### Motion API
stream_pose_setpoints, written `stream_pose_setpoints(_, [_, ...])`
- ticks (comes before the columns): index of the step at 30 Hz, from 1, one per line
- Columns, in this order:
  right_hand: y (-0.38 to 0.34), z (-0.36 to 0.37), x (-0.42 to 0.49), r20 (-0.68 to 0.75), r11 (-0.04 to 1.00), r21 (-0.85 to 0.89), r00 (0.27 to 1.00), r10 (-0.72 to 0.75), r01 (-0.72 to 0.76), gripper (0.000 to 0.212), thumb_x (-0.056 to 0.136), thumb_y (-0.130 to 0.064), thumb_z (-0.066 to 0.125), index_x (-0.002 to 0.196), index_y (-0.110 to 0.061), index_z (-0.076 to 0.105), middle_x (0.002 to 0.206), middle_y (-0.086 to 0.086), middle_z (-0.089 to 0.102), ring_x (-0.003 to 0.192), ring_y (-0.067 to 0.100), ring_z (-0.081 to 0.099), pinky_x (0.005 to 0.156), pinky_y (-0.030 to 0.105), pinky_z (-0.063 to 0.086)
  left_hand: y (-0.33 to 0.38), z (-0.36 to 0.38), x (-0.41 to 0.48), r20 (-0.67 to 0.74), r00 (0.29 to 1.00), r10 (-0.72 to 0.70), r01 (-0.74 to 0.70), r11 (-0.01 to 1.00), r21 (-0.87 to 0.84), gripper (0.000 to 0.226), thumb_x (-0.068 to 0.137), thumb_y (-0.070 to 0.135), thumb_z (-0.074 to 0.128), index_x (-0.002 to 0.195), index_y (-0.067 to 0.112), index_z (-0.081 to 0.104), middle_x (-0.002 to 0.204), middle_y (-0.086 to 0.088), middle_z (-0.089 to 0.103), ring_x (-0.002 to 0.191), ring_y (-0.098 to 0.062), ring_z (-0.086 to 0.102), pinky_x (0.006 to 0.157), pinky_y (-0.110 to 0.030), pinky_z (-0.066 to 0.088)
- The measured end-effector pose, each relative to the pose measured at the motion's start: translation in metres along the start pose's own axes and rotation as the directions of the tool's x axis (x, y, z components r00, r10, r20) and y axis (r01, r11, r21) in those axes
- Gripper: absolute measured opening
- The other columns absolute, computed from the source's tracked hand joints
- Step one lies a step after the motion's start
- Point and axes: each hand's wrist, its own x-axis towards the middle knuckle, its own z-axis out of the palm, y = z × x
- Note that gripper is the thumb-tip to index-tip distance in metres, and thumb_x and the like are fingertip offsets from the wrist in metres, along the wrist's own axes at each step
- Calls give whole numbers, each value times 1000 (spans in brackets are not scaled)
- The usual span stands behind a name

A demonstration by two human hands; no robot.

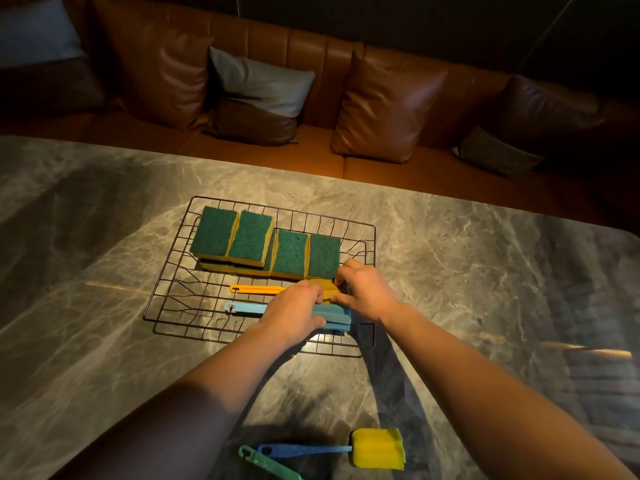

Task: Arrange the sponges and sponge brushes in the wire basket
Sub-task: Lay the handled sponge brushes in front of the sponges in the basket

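Note:
A black wire basket (pixel 367 233) sits on the marble table. Several green-topped yellow sponges (pixel 289 252) lie in its far half, two of them stacked on others at the left. In the near half lie a yellow-handled sponge brush (pixel 256 289) and a light blue sponge brush (pixel 247 309) with a blue foam head (pixel 336 318). My left hand (pixel 294 315) rests over the blue brush where handle meets head, gripping it. My right hand (pixel 365 292) pinches the yellow brush's head, which is mostly hidden.
Near the table's front edge lie a blue-handled brush with a yellow foam head (pixel 377 447) and a green handle (pixel 266 465) partly cut off. Behind the table runs a brown leather sofa with cushions (pixel 384 109).

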Motion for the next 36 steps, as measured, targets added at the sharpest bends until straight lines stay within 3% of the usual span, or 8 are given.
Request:
stream_pose_setpoints(2, [0,-1,-1,17,1000,-24,1000,-19,19,34,85,-35,77,109,-14,65,109,5,59,96,24,60,87,38,48,-1,2,3,-30,999,-14,16,997,81,40,75,42,83,98,29,53,101,6,55,95,-19,54,74,-34,43])
stream_pose_setpoints(5, [2,-1,-7,32,994,-87,997,-64,67,39,88,-47,70,113,-18,66,111,1,60,99,21,60,92,39,45,-5,4,8,-46,997,-56,63,983,172,66,68,54,85,115,23,53,111,0,54,104,-22,53,84,-39,48])
stream_pose_setpoints(8, [8,-3,-15,21,983,-149,994,-108,110,53,84,-65,62,116,-23,66,112,-4,62,104,16,58,92,36,39,-16,2,10,-34,999,-37,40,995,96,83,67,62,83,131,21,51,121,0,54,114,-23,52,94,-41,48])
stream_pose_setpoints(16, [8,5,-26,21,945,-299,991,-136,136,53,86,-64,61,124,-27,65,122,-6,64,120,19,54,101,40,35,-29,3,5,43,992,115,-121,979,162,58,94,49,58,146,24,49,136,1,58,124,-22,48,106,-42,40])
stream_pose_setpoints(22, [-5,-3,-34,-37,928,-365,995,-95,76,57,87,-68,52,125,-27,62,124,-4,62,126,21,49,101,41,34,-23,-14,1,85,990,112,-125,976,176,62,99,45,50,155,23,35,148,-1,51,133,-25,46,112,-44,37])
stream_pose_setpoints(29, [-33,0,-106,-272,966,-244,949,-159,92,41,92,-50,56,115,-18,67,115,4,66,110,25,58,89,41,44,-20,-24,-72,-132,952,277,-267,959,89,52,96,43,56,143,21,52,140,2,57,132,-20,48,111,-45,40])
stream_pose_setpoints(33, [-40,25,-160,-198,976,-202,973,-121,80,36,94,-48,58,112,-19,67,108,2,65,102,22,57,84,37,45,-20,3,-128,-167,925,343,-337,940,62,44,90,46,59,125,20,62,120,5,61,116,-17,53,99,-40,45])
stream_pose_setpoints(36, [-38,45,-194,-67,984,-174,997,-41,28,38,95,-49,56,114,-19,67,111,3,65,103,25,57,85,38,45,-17,31,-162,-55,926,374,-371,927,46,45,87,53,54,120,24,62,115,8,60,109,-13,53,94,-35,47])
